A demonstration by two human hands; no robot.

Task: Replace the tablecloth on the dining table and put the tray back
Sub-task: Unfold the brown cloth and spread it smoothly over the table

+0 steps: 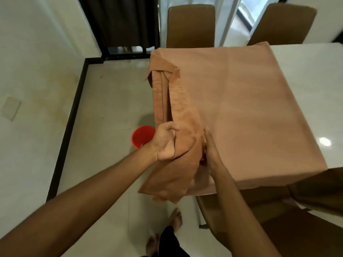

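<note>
Tablecloth point(241, 108), tan and half-folded, bunches in gripping left hand point(165, 143); right hand point(211, 151) presses flat.

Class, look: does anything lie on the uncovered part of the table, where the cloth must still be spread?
Nothing visible does: the bare tabletop to the right of the tablecloth carries only a light's reflection.

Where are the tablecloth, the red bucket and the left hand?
tablecloth point(241, 108): head view, its flat spread part.
red bucket point(142, 135): head view, its inner wall.
left hand point(165, 145): head view, the palm.
</note>
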